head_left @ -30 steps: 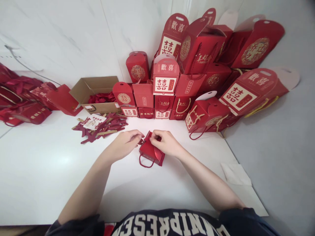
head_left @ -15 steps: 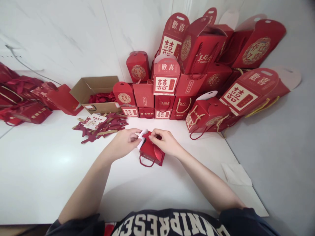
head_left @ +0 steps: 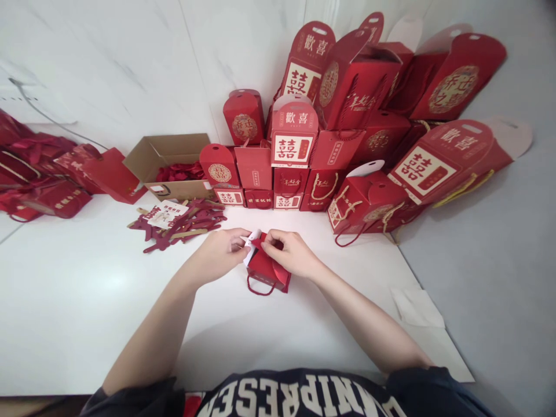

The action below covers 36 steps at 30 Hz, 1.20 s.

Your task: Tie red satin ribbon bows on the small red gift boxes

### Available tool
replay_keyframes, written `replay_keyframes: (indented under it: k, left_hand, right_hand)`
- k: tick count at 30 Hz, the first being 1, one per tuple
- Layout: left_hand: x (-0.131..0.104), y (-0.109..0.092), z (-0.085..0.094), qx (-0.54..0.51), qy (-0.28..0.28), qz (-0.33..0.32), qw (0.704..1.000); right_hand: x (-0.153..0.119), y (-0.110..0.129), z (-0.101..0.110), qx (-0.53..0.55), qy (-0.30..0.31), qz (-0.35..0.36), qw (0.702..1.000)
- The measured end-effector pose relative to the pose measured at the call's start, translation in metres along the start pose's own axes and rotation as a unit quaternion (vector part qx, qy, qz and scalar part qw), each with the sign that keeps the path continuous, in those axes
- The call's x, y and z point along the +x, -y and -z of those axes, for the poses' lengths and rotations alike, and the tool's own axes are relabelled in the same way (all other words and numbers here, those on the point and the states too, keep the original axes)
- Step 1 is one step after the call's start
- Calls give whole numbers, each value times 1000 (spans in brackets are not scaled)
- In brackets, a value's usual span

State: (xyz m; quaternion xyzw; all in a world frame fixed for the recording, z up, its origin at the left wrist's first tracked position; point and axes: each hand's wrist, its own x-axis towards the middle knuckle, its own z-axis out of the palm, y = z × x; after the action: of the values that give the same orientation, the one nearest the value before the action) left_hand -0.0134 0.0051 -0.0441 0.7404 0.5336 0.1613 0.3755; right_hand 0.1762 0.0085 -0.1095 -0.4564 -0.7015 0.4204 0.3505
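On the white smooth tabletop (head_left: 121,324), centre front, a small red card box (head_left: 264,266) sits between both hands, turned at an angle, top facing up, dark red twisted-cord handle (head_left: 260,294) looping down on the near side. Left hand (head_left: 221,255) pinches a white-faced card flap (head_left: 249,256) at the box's left edge, thumb on the near face, fingers behind. Right hand (head_left: 291,252) bent over the box top from the right, thumb and index drawn together next to a small red pointed piece (head_left: 257,243); cannot tell if it's gripped. Behind left hand: loose pile of dark red and tan flat strips (head_left: 202,220), white printed card (head_left: 167,214) lying on it. Behind the pile, open brown cardboard carton (head_left: 186,190) holding crumpled red pieces (head_left: 180,172). Back centre to right: stacked red card gift boxes (head_left: 291,150) with gold and white print, some with rounded tops. Far left: jumbled red gift bags and boxes (head_left: 56,194), thin grey cable (head_left: 56,124) running down the white marbled wall (head_left: 108,58) behind. Right edge of table: flat white sheet (head_left: 417,307), material unclear
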Motion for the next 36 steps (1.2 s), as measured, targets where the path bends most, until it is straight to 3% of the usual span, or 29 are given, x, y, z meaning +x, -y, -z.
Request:
replay_keyframes:
  k: [17, 25, 30, 33, 36]
  left_hand:
    - [-1, 0, 0, -2, 21, -5, 1000]
    - [5, 8, 1, 2, 6, 10, 1000]
    - [-1, 17, 27, -51, -9, 42, 998]
    - [-11, 25, 54, -14, -6, 81, 997]
    - [-19, 46, 80, 47, -45, 102, 993]
  right_hand:
    - [-1, 1, 0, -3, 7, 11, 1000]
    - [-2, 3, 0, -5, 17, 15, 1000]
    - [-3, 4, 17, 37, 23, -2, 999]
    - [-7, -1, 37, 34, -7, -2, 999]
    - [-16, -13, 56, 8, -40, -13, 999]
